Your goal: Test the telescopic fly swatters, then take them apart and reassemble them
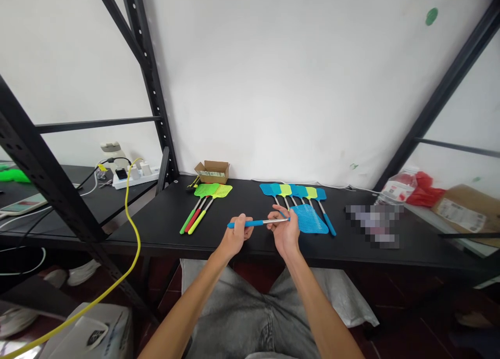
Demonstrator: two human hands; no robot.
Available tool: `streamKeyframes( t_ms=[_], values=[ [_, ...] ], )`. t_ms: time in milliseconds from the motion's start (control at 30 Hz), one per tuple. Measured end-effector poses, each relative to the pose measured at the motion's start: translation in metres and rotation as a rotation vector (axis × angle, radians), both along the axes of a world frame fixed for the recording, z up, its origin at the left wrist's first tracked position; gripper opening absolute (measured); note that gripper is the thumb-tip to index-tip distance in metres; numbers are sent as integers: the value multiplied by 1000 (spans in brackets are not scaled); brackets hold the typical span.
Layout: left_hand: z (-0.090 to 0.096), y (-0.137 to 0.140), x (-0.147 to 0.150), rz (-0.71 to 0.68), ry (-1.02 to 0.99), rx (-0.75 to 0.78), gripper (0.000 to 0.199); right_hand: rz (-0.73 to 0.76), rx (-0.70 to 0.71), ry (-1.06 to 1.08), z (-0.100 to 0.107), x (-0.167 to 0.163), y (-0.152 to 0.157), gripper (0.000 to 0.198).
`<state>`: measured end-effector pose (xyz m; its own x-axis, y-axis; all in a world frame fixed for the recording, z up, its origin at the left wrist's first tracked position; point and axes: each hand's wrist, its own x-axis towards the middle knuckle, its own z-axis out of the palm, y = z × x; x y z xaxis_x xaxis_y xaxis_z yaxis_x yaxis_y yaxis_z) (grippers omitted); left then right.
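A blue fly swatter (312, 221) is held level above the front of the black table, its mesh head to the right. My left hand (237, 234) is closed round its blue handle. Palm up, my right hand (285, 231) holds the metal shaft close to the head, its fingers curled. Behind the right hand lies a row of several blue and yellow-green swatters (286, 189), partly hidden by the hand and the held swatter. Off to the left of my left hand rest swatters with green, red and yellow handles (199, 215), their green and yellow-green heads overlapping.
An open cardboard box (213, 171) stands against the wall. Toward the right are a plastic bottle (398, 187), a red bag (425, 189) and a brown carton (469, 213). A yellow cable (135, 226) hangs near the left rack post; a power strip (135, 177) lies beyond it.
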<state>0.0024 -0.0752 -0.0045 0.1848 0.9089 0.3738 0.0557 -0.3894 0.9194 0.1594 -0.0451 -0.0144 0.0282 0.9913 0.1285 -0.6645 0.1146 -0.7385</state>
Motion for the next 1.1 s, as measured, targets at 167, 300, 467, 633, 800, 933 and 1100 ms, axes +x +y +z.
streamKeyframes(
  t_ms=[167, 300, 467, 633, 800, 933, 1100],
  values=[
    [4, -4, 0, 22, 74, 65, 51, 11, 16, 0, 0, 0, -1, 47],
    [0, -6, 8, 19, 97, 80, 52, 58, 48, -49, 3, -2, -4, 52],
    [-4, -6, 14, 77, -30, 9, 49, 99, 82, -147, 3, -7, -7, 56],
    [-1, -8, 15, 264, 92, 132, 41, 161, 232, -441, -1, -11, -9, 41],
    [3, -14, 21, 261, 467, 207, 25, 76, 195, -433, -3, -9, -10, 34],
    [4, -15, 23, 302, 622, 206, 25, 95, 98, -350, -3, -7, -1, 35],
    [2, -13, 24, 292, 752, 221, 33, 115, -46, -373, -1, -5, 27, 31]
  ],
)
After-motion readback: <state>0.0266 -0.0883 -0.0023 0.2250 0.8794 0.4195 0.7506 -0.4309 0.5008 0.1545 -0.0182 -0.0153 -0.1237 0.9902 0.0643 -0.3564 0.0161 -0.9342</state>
